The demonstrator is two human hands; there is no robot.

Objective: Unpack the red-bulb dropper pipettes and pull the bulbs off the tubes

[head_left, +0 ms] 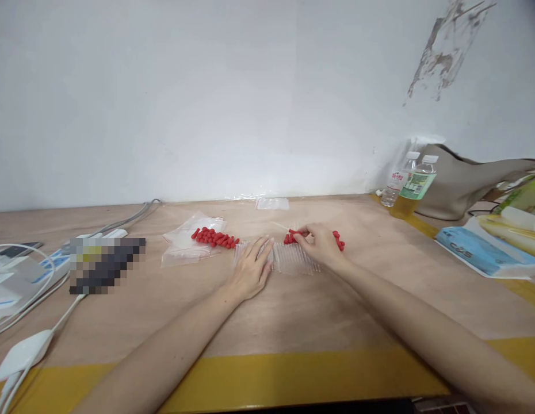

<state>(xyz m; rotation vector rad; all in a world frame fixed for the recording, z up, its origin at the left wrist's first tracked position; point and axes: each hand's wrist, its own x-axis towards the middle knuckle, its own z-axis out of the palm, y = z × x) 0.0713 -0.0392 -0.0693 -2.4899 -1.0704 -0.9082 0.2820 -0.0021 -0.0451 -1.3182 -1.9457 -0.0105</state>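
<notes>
Left hand (250, 269) flat, fingers spread on tubes (289, 259) mid-worktop (293, 322) | right hand (321, 244) pinching a red cap (293, 234) at tubes' far edge | I keep the row pinned, seat one cap squarely | spare caps (213, 237) on bag (185, 244) left.

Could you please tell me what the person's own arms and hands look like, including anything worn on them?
Both forearms are bare, with no sleeves in view. The left hand and right hand wear no gloves, and no rings, watch or bracelets show. Nail details are too small to tell.
</notes>
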